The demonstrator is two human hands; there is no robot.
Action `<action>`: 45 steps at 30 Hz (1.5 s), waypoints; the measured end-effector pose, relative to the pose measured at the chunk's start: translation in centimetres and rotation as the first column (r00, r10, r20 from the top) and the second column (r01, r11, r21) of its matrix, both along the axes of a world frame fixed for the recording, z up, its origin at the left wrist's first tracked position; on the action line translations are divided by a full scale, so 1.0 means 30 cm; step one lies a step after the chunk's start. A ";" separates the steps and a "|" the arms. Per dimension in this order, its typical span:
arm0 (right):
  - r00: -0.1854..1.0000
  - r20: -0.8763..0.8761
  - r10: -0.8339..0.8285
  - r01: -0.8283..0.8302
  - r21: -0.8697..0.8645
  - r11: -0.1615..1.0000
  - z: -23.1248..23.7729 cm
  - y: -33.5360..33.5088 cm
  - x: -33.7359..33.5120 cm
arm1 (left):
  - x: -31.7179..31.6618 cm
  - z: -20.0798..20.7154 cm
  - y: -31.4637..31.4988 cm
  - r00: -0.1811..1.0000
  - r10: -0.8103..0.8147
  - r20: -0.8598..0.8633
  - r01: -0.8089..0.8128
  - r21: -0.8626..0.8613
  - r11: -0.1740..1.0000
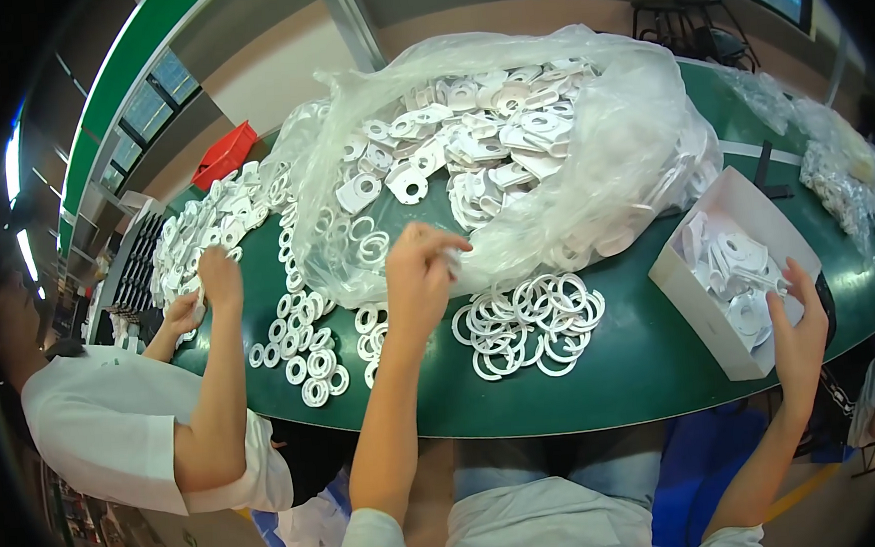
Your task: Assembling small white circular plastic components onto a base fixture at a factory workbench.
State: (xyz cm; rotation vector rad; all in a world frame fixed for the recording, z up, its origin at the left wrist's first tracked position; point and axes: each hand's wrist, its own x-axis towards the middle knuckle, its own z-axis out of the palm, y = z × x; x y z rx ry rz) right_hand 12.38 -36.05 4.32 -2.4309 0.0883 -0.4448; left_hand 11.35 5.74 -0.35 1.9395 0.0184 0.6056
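My left hand (420, 275) is raised over the near edge of a clear plastic bag (595, 234), with its fingers curled and the index finger pointing right. A small pale thing may be in those fingers, but I cannot make it out. Inside the bag lie many white flat plates with round holes (508, 119). Just right of that hand is a heap of white open rings (531, 323) on the green table. My right hand (800, 337) has its fingers apart at the right side of a white box (706, 327), which holds white holed parts (738, 265).
Small white closed rings (312, 351) lie left of my left arm. A co-worker (156, 421) at the left handles parts near another white pile (218, 212). Behind stands a red bin (225, 154). The green table's (446, 413) curved edge runs before me; crumpled plastic (842, 178) lies far right.
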 end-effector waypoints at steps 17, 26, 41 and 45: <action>0.874 0.317 0.368 -0.484 0.626 0.611 -0.144 0.285 -0.270 | 0.179 0.091 -0.049 0.935 0.267 0.234 -0.354 0.671 0.652; 0.781 0.160 0.604 -0.170 0.985 -0.040 -0.320 0.607 -0.316 | -0.422 -0.027 -0.382 0.982 -0.039 0.185 -0.063 0.516 0.854; 0.653 -0.057 0.755 -0.187 0.954 0.234 -0.310 0.543 -0.290 | -0.395 -0.020 -0.332 0.930 -0.122 0.348 -0.073 0.497 0.865; 0.699 0.045 0.713 -0.162 0.982 0.096 -0.322 0.543 -0.300 | -0.389 -0.070 -0.363 0.955 -0.251 0.156 0.095 0.640 0.762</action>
